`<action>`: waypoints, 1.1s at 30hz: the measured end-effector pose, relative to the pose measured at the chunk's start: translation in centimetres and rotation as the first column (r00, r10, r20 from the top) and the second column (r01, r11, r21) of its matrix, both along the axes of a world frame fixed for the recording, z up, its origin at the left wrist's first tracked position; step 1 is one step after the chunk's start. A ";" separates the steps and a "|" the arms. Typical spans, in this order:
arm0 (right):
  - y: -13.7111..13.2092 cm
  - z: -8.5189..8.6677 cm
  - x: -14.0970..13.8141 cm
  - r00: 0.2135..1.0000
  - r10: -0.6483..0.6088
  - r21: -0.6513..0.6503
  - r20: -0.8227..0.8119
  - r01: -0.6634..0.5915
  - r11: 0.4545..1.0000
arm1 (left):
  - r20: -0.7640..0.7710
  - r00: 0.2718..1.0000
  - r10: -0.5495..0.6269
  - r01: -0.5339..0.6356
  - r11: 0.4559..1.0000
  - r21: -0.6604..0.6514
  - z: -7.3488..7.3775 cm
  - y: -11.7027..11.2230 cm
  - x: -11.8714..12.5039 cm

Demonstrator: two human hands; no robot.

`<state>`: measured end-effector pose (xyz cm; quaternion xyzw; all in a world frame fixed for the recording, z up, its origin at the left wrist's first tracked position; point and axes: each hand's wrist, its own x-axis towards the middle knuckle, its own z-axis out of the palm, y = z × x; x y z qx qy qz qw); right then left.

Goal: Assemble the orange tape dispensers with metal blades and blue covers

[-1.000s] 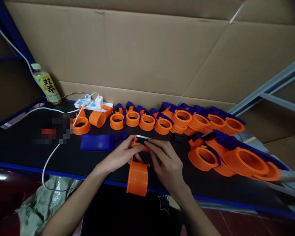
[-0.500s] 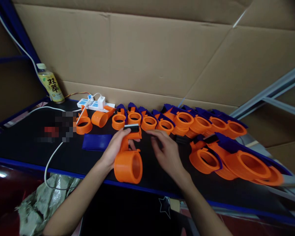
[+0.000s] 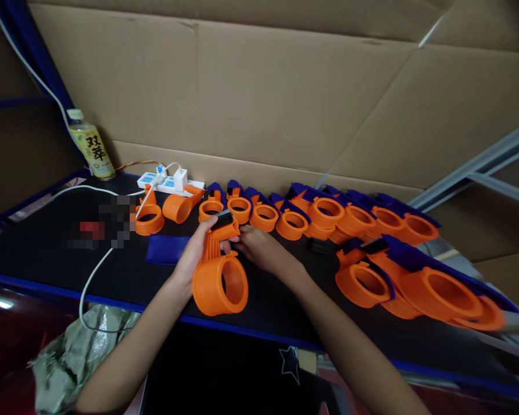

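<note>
My left hand (image 3: 190,256) is closed round the handle of an orange tape dispenser (image 3: 207,287), its round hub hanging toward me. A black piece (image 3: 223,218) sits on the dispenser's head, by my left thumb. At the right side of that head, my right hand (image 3: 259,248) has its fingers curled in; whatever they pinch is hidden. A flat blue piece (image 3: 166,249) lies on the black table just left of my left hand. Behind both hands stands a row of orange dispensers (image 3: 263,217) with blue flaps.
More dispensers (image 3: 363,285) lie to the right, near a small black part (image 3: 321,246). A white power strip (image 3: 168,183) with plugs and a drink bottle (image 3: 93,147) stand at the back left. A white cable (image 3: 90,276) hangs over the table's front edge.
My right hand has moved left, from apart to up against the dispenser's head, and its fingers have curled in. The dispenser in my left hand has tilted and shifted slightly left.
</note>
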<state>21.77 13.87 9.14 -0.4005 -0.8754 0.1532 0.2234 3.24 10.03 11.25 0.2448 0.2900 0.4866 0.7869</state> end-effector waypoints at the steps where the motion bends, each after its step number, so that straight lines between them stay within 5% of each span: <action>1: 0.0 0.1 0.4 0.999 -0.016 -0.014 -0.028 0.016 1.000 | -0.008 1.000 0.009 -0.009 1.000 -0.005 -0.1 0.0 0.0; 12: -0.3 0.4 1.4 0.824 -0.238 -0.156 -0.513 0.183 0.971 | -0.116 0.973 0.200 -0.192 0.978 0.076 -1.2 -0.2 1.3; 33: -1.8 1.8 1.8 0.842 -0.089 -0.242 -0.532 -0.050 0.969 | -0.139 0.986 0.097 -0.089 0.994 0.059 -1.3 0.2 0.6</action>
